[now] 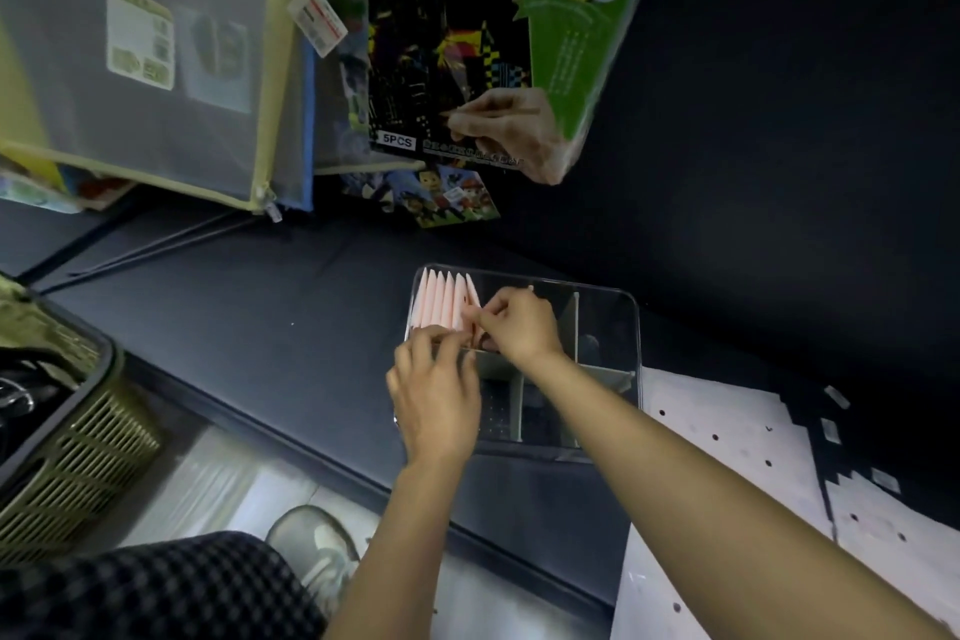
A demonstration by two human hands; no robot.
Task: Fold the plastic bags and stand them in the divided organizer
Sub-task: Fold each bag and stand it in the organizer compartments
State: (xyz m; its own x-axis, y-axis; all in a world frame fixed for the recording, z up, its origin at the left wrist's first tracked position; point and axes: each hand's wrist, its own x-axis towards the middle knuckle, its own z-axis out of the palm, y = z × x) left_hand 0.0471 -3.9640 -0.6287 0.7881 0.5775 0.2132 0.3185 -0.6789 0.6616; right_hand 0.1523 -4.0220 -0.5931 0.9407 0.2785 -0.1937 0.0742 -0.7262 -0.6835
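Head view: clear divided organizer (631, 327) near desk (260, 327) front edge. Row of folded pink bags (441, 301) upright in its far-left compartment. Right hand (511, 322) pinches newest bag's top edge; left hand (436, 395), fingers curled, steadies row. Judgement: bags light, thin, slippery, folds prone to spring open; grip at top fold, keep packed.
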